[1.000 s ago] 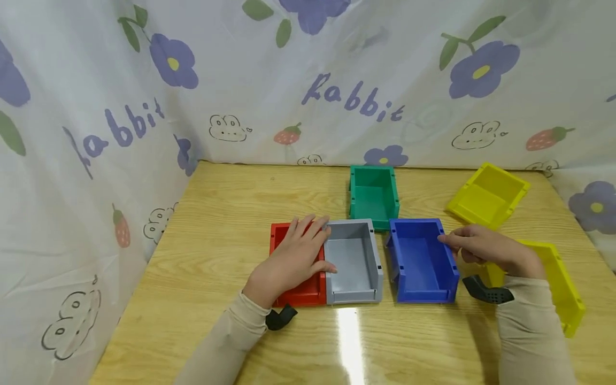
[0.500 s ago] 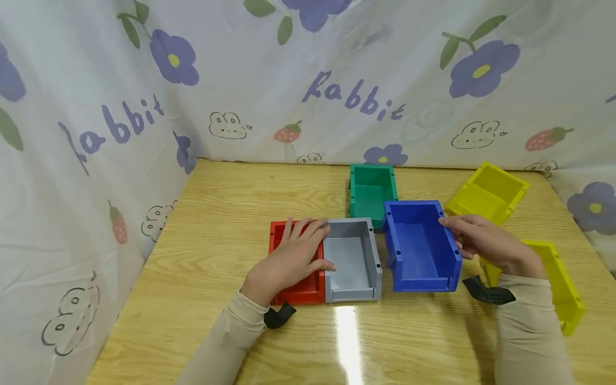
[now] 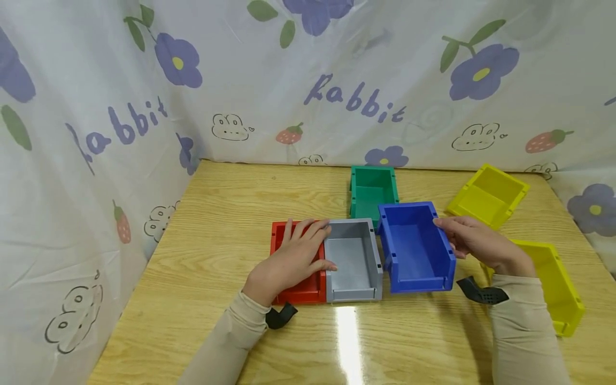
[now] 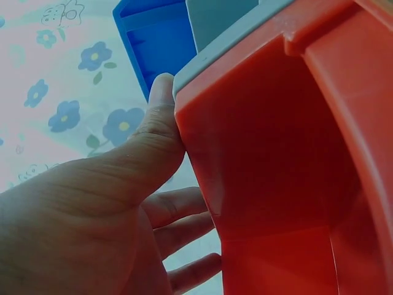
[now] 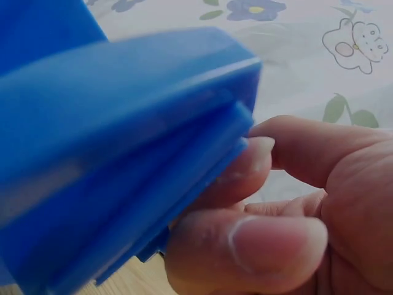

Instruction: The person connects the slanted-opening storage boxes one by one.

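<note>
In the head view my left hand (image 3: 291, 262) lies spread over the red bin (image 3: 313, 289), its thumb over the near side of the grey bin (image 3: 353, 262). The left wrist view shows the thumb at the meeting rims of both bins and the other fingers, fairly straight, at the red wall. My right hand (image 3: 474, 240) pinches the right wall of the blue bin (image 3: 414, 251), thumb on one side and fingers on the other. The blue bin is tilted, raised off the table, its left edge close to the grey bin's right side. The red and grey bins stand side by side.
Behind the blue bin stands a green bin (image 3: 372, 192), partly covered by it. One yellow bin (image 3: 488, 195) lies at the back right, and another yellow bin (image 3: 553, 283) is beside my right forearm. A patterned cloth (image 3: 269, 80) hangs behind the wooden table (image 3: 231, 203).
My right hand has lifted the blue bin up from the table, then moved it slightly left toward the grey bin. My left hand has stayed on the red and grey bins.
</note>
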A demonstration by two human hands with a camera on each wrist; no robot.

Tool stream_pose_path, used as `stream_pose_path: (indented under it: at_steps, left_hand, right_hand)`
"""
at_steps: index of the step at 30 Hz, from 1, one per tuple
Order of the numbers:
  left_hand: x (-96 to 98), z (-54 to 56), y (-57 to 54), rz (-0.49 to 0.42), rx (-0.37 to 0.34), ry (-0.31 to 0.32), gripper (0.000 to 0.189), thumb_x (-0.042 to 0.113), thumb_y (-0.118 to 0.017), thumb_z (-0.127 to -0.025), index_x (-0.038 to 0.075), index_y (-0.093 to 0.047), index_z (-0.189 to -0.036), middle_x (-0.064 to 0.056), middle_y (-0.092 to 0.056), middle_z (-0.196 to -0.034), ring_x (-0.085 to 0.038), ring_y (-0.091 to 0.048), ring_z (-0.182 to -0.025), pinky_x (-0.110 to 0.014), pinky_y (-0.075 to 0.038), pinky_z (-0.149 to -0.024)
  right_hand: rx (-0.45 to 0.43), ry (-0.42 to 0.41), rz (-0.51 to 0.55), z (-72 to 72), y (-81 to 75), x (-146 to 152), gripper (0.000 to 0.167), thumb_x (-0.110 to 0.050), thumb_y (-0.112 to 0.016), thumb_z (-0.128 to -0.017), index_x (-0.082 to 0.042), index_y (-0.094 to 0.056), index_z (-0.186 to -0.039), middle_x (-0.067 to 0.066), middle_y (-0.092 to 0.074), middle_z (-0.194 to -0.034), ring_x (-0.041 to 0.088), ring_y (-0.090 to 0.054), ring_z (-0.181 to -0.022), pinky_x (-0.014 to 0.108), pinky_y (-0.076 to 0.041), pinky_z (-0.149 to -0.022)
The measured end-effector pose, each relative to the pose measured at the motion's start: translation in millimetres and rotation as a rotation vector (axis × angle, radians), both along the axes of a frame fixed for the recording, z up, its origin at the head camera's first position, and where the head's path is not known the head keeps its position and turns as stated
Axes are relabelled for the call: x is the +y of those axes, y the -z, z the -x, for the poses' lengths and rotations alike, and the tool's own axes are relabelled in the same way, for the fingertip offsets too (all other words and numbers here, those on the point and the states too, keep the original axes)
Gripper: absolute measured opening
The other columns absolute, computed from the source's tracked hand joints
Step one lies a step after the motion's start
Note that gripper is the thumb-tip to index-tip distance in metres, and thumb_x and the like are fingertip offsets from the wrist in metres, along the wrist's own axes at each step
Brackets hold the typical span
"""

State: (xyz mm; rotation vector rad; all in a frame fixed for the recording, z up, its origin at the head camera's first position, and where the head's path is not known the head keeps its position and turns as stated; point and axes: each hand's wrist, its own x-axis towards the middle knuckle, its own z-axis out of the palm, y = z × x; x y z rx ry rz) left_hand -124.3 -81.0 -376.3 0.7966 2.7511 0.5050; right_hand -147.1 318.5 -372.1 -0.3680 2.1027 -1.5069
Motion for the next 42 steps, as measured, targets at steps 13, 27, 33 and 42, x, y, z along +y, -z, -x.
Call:
stream_pose_path:
  at_steps: [13,27,33,42]
  left_hand:
    - [-0.2,-0.6,0.4,-0.013,0.006,0.004,0.086,0.055,-0.067,-0.095,0.009,-0.038,-0.161,-0.007,-0.027,-0.172,-0.034,-0.019,-0.158,-0.070,0.000,-0.128]
    - [-1.5,-1.2,0.8,-0.010,-0.005,0.008,0.087,0.055,-0.066,-0.095,0.009,-0.037,-0.162,-0.005,-0.027,-0.173,-0.033,-0.018,-0.158,-0.070,0.002,-0.128]
    - [-3.2,1.4,0.4,-0.002,-0.012,0.021,0.087,0.056,-0.065,-0.095,0.010,-0.035,-0.163,-0.005,-0.026,-0.173,-0.033,-0.018,-0.159,-0.070,0.002,-0.128]
    - [41.2,-0.7,-20.2,0.086,0.194,0.025,0.083,0.063,-0.055,-0.099,0.015,-0.036,-0.164,-0.004,-0.033,-0.171,-0.032,-0.030,-0.156,-0.069,-0.006,-0.129]
  right_hand:
    - [-0.005,0.050,-0.006,0.5,0.5,-4.2,0.046,-0.031,-0.035,-0.115,-0.012,-0.049,-0.075,-0.008,-0.046,-0.064,0.006,-0.042,-0.053,0.027,-0.040,-0.050]
    - [-0.011,-0.015,0.014,0.1,3.7,-2.2,0.044,-0.029,-0.032,-0.116,-0.010,-0.049,-0.080,-0.006,-0.043,-0.066,0.008,-0.041,-0.053,0.028,-0.040,-0.050]
    - [-0.033,0.007,-0.043,1.9,2.2,-5.1,0.041,-0.032,-0.037,-0.115,-0.007,-0.053,-0.086,-0.007,-0.044,-0.061,0.006,-0.036,-0.049,0.026,-0.036,-0.047]
    - [-0.066,-0.002,-0.191,3.9,-1.1,-7.5,0.048,-0.037,-0.045,-0.113,-0.001,-0.054,-0.082,-0.004,-0.044,-0.059,0.006,-0.033,-0.048,0.033,-0.022,-0.046]
